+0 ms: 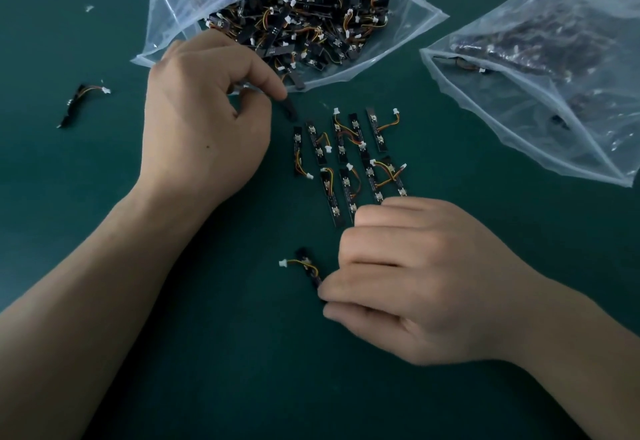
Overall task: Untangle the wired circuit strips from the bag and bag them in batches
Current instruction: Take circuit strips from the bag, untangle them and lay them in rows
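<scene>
– What lies on the tabletop (242,370)?
– It's a flat, matte, dark green surface. At the top a clear, crinkled plastic bag (173,7) gapes open, packed with a tangle (304,20) of thin black boards, orange and yellow wires and small white plugs. A second bag (554,93), the same glossy film, lies to the right, with dark parts showing dimly through it.
– And the sorted ones?
– Nine or so strips (346,159) lie side by side in two rough rows between the hands, narrow black rectangles with pale square pads, each trailing a curled wire. A loose strip (74,104) sits well apart at the left.
– The hands?
– The left hand (204,117) is curled at the bag's mouth, thumb and forefinger pinching the top of a black strip (290,109). The right hand (426,280), knuckles up and fingers folded, pinches one end of a wired strip (308,265), whose white plug points left
</scene>
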The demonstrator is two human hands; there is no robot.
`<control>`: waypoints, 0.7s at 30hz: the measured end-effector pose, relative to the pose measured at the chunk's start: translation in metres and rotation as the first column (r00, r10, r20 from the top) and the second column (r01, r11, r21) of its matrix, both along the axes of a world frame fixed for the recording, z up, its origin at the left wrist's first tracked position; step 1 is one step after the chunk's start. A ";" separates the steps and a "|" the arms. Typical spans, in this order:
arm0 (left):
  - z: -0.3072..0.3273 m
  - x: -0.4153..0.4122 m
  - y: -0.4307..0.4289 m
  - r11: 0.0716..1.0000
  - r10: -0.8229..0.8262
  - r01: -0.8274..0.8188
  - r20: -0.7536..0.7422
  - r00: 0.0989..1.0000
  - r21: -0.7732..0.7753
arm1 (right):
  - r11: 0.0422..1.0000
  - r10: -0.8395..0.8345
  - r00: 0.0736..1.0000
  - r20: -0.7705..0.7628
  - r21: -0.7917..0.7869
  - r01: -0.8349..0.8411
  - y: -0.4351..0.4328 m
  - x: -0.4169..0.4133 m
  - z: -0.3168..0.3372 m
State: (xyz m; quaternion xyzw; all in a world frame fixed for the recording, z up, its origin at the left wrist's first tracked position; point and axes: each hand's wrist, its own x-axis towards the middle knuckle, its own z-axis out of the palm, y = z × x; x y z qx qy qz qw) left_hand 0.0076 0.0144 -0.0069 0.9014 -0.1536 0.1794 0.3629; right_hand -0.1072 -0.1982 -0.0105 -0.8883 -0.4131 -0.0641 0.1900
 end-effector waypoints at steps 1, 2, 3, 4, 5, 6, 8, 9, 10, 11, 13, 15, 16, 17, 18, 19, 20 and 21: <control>0.000 0.000 0.000 1.000 -0.001 0.001 0.002 1.000 0.000 | 1.000 -0.017 1.000 0.015 -0.004 0.017 0.000 0.001 0.000; 0.000 0.000 0.000 1.000 -0.003 0.003 0.003 1.000 0.001 | 0.999 -0.038 0.999 0.030 -0.008 0.038 0.001 0.001 0.000; 0.000 0.000 0.000 1.000 -0.004 0.004 0.005 1.000 0.001 | 0.998 -0.059 0.997 0.042 -0.010 0.060 0.001 0.001 0.000; 0.000 0.000 0.000 1.000 -0.004 0.004 0.007 1.000 0.000 | 0.997 -0.079 0.996 0.050 -0.012 0.080 0.002 0.002 0.000; 0.000 0.000 0.000 1.000 -0.005 0.005 0.008 1.000 -0.001 | 0.995 -0.096 0.994 0.054 -0.013 0.097 0.003 0.002 0.001; 0.000 0.000 0.000 1.000 -0.006 0.006 0.009 1.000 -0.001 | 0.994 -0.107 0.993 0.057 -0.015 0.108 0.004 0.002 0.001; -0.001 0.000 0.000 1.000 -0.008 0.008 0.014 1.000 -0.001 | 0.994 -0.110 0.991 0.070 -0.018 0.112 0.007 0.003 0.002; -0.001 0.000 0.000 1.000 -0.010 0.010 0.017 1.000 -0.002 | 0.994 -0.105 0.991 0.077 -0.020 0.107 0.009 0.003 0.002; -0.001 0.000 0.000 1.000 -0.015 0.015 0.018 1.000 -0.002 | 0.995 -0.099 0.992 0.081 -0.024 0.101 0.010 0.003 0.002; -0.001 0.000 0.000 1.000 -0.023 0.023 0.017 1.000 -0.001 | 0.995 -0.095 0.992 0.079 -0.031 0.097 0.010 0.002 0.002; 0.000 0.000 0.001 0.998 -0.057 0.057 0.017 0.998 0.003 | 0.994 -0.095 0.993 0.063 -0.043 0.098 0.010 0.002 0.003; 0.000 0.000 0.002 0.995 -0.095 0.094 0.031 0.995 0.030 | 0.994 -0.095 0.994 0.051 -0.049 0.098 0.009 0.002 0.004; 0.000 -0.001 0.001 0.993 -0.105 0.103 0.037 0.994 0.056 | 0.994 -0.094 0.994 0.051 -0.050 0.096 0.009 0.001 0.004; -0.001 -0.003 0.000 0.991 -0.108 0.105 0.039 0.993 0.088 | 0.994 -0.092 0.994 0.056 -0.050 0.095 0.009 0.001 0.005; -0.002 -0.004 -0.002 0.988 -0.105 0.100 0.037 0.994 0.120 | 0.994 -0.091 0.994 0.065 -0.048 0.094 0.009 0.001 0.005; -0.002 -0.006 -0.004 0.985 -0.094 0.088 0.032 0.995 0.152 | 0.994 -0.092 0.993 0.076 -0.048 0.096 0.008 0.001 0.004; -0.002 -0.007 -0.005 0.981 -0.081 0.074 0.028 0.996 0.176 | 0.994 -0.095 0.992 0.086 -0.049 0.099 0.007 0.001 0.004; -0.002 -0.008 -0.006 0.979 -0.068 0.062 0.026 0.997 0.193 | 0.993 -0.099 0.991 0.095 -0.052 0.104 0.006 0.002 0.003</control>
